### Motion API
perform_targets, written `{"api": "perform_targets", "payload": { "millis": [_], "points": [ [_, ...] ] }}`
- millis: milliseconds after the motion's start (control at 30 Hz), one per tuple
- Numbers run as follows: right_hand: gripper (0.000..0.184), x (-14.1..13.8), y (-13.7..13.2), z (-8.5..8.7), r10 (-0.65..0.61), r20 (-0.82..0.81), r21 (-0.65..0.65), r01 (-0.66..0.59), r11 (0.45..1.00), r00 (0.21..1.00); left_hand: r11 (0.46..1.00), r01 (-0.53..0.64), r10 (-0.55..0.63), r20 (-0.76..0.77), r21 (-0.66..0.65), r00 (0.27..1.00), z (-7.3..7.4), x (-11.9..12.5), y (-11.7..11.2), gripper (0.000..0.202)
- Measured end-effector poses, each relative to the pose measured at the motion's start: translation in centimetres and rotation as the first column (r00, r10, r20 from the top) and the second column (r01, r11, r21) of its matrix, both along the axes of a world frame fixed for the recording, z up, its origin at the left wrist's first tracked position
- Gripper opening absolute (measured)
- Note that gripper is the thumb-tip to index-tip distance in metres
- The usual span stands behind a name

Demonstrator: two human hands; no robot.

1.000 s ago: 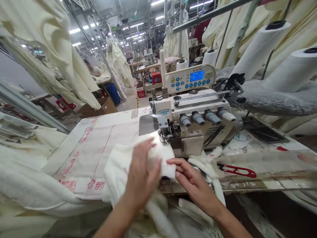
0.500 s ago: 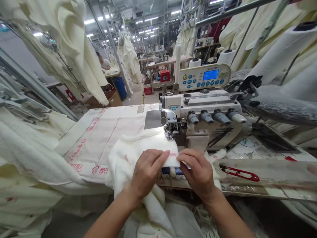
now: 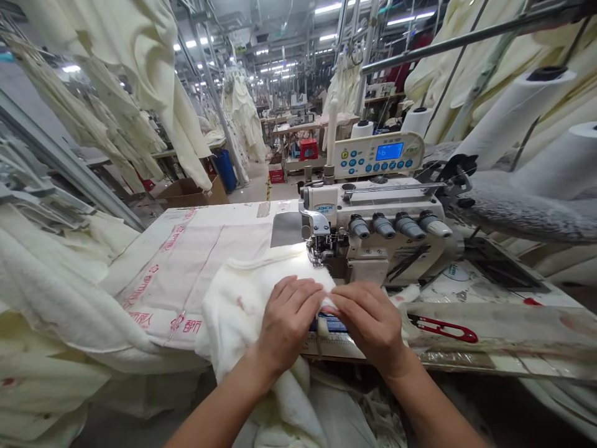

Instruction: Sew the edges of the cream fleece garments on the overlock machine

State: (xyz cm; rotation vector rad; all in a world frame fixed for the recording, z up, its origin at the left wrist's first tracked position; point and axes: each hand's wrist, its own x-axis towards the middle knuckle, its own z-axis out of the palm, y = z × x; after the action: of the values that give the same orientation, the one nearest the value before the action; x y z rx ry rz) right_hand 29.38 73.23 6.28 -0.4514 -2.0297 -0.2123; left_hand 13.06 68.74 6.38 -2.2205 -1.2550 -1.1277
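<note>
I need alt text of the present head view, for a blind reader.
The left hand and right hand pinch the edge of a white fleecy cloth at a sewing machine. Red snips lie to the right; pale fabric hangs on both sides.

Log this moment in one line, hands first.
left hand: pinching cloth | right hand: pinching cloth, close beside left hand | cloth: reaches up to machine | snips: lying right of right hand

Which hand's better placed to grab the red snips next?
Right, I'd say. The right hand is nearer the red snips, which lie to its right; the left hand is farther off. Both pinch the white cloth, so either would likely need to let go.
</note>
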Motion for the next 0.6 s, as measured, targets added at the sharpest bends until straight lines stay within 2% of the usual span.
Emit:
{"api": "perform_targets", "payload": {
  "millis": [100,267,333,433,600],
  "points": [
    [0.013,0.4,-0.1,-0.4,0.005,0.048,0.034,-0.007,0.999,0.999,0.999,0.031,-0.033,-0.060,-0.033,0.998,0.0,-0.5,-0.2,0.025],
    [0.013,0.8,-0.3,-1.5,-0.048,0.063,0.047,0.045,0.998,0.997,0.978,-0.162,0.128,-0.237,-0.128,0.963,-0.5,-1.4,-0.9,0.046],
    [0.015,0.9,-0.5,-1.9,-0.058,0.054,0.038,0.056,0.998,0.997,0.968,-0.201,0.155,-0.274,-0.149,0.949,-0.6,-1.5,-1.2,0.050],
    [0.017,0.8,-0.6,-2.1,-0.075,-0.005,0.042,0.075,0.996,0.997,0.963,-0.205,0.144,-0.309,-0.175,0.940,-0.3,-1.6,-1.2,0.054],
    [0.015,0.2,0.2,-1.4,-0.091,-0.047,0.034,0.093,0.995,0.995,0.954,-0.201,0.113,-0.353,-0.223,0.929,0.8,-2.3,-0.2,0.061]
  ]
}}
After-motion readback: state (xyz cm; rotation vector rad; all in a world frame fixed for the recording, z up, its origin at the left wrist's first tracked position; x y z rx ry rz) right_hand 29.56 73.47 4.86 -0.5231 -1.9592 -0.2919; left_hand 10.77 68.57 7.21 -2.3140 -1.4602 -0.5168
